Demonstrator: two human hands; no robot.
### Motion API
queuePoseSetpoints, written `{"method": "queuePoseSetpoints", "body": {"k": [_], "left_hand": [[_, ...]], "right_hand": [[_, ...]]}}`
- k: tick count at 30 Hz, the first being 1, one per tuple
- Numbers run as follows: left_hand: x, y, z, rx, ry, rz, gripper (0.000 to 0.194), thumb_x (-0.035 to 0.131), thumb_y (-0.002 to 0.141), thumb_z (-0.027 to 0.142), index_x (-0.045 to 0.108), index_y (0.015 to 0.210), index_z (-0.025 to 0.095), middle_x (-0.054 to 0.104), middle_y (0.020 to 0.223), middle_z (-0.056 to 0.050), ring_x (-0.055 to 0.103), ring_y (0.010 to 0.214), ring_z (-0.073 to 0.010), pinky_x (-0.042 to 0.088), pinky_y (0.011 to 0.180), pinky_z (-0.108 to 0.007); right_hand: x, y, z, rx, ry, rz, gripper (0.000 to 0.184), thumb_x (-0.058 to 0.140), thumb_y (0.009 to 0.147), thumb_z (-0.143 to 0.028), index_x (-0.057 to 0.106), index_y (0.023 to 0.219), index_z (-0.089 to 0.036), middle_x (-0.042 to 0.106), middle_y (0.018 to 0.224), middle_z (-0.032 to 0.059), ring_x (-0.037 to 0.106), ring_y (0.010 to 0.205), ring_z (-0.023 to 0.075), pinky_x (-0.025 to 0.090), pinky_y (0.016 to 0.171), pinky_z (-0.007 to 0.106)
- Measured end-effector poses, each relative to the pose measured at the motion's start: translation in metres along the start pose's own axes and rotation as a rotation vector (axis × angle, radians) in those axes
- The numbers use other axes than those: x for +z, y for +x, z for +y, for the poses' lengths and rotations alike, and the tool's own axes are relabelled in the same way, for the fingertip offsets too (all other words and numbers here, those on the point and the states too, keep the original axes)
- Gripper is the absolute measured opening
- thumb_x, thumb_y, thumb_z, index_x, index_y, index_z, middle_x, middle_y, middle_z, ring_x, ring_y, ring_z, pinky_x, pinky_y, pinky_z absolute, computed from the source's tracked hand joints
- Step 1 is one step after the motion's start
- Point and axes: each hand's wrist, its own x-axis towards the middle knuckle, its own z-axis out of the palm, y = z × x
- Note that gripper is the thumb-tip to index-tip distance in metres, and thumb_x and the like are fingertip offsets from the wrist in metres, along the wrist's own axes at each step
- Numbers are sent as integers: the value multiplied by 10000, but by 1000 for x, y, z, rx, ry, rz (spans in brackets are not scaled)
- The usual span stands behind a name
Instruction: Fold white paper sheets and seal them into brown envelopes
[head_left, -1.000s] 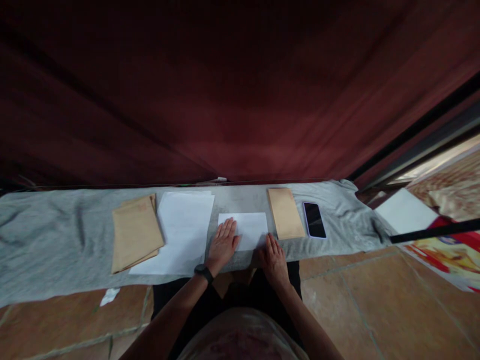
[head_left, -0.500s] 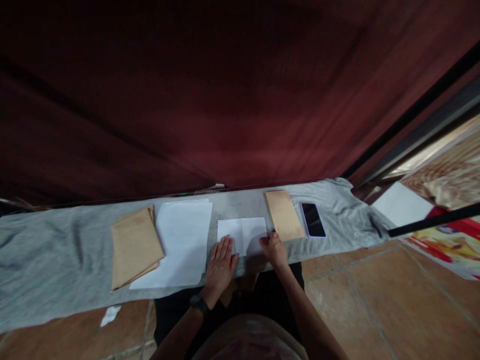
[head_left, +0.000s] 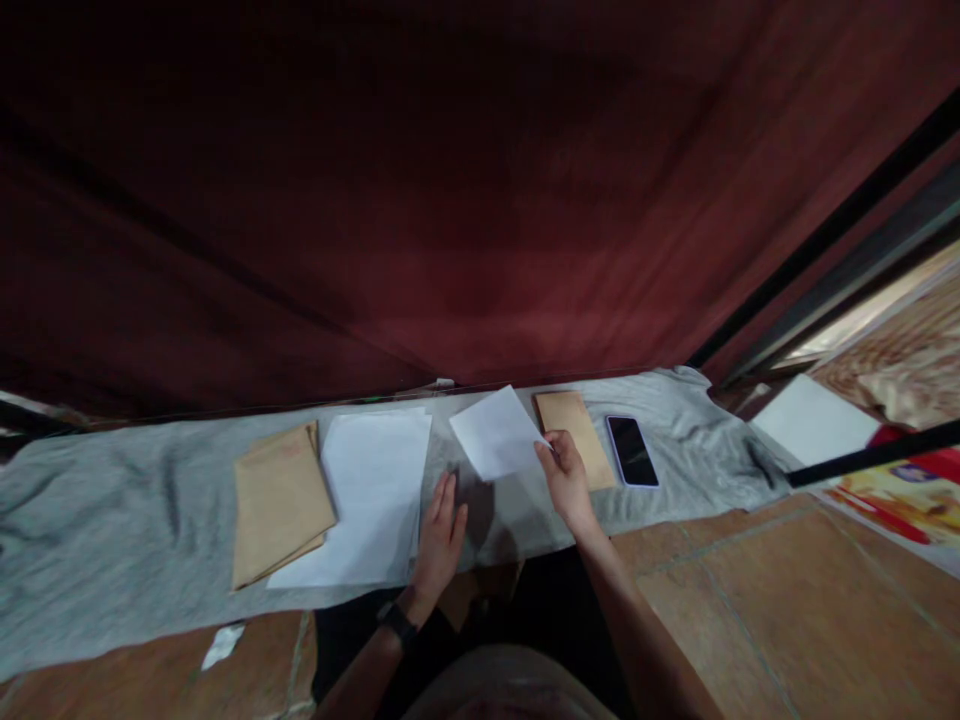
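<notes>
My right hand (head_left: 564, 472) pinches the right corner of a white sheet of paper (head_left: 498, 432), which is turned at an angle and seems lifted off the grey cloth. My left hand (head_left: 441, 535) rests on the cloth with its fingers stretched out, apart from that sheet. Left of it lies a stack of larger white paper sheets (head_left: 375, 490). Several brown envelopes (head_left: 281, 505) overlap the stack's left edge. Beyond my right hand, another brown envelope (head_left: 581, 425) lies partly hidden by the hand.
A phone (head_left: 632, 452) lies right of the envelope on the grey cloth (head_left: 120, 510). A dark red curtain (head_left: 465, 250) hangs behind. On the tiled floor is a scrap of white paper (head_left: 223, 645). A black bar (head_left: 877, 455) crosses at the right.
The small white sheet, flat with a middle crease before, is now raised and turned in my right hand. My left hand has come off it and lies on the cloth.
</notes>
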Motion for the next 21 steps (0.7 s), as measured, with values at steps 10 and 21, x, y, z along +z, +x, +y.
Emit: {"method": "queuePoseSetpoints", "body": {"k": [10,21], "left_hand": [[-18,-20,-20,-104,-168,148,496,339,1038,351,325,1529,282,440,1547,-68,403,1434,-217,359,1191,-468],[8,22,34,384,119,-331,443,403,1019,291,460,1455,239,438,1554,-58,350,1463,-181,359,1190,-411]], "right_hand": [[-4,-60,18,-433,-339,-481,235,398,1004,-157,606,1088,-228,709,1190,51,624,1173,165,468,1080,381],[-17,-114,52,-509,-426,-683,447,414,983,-105,524,1398,-228,658,1327,75,576,1279,188,433,1131,457]]}}
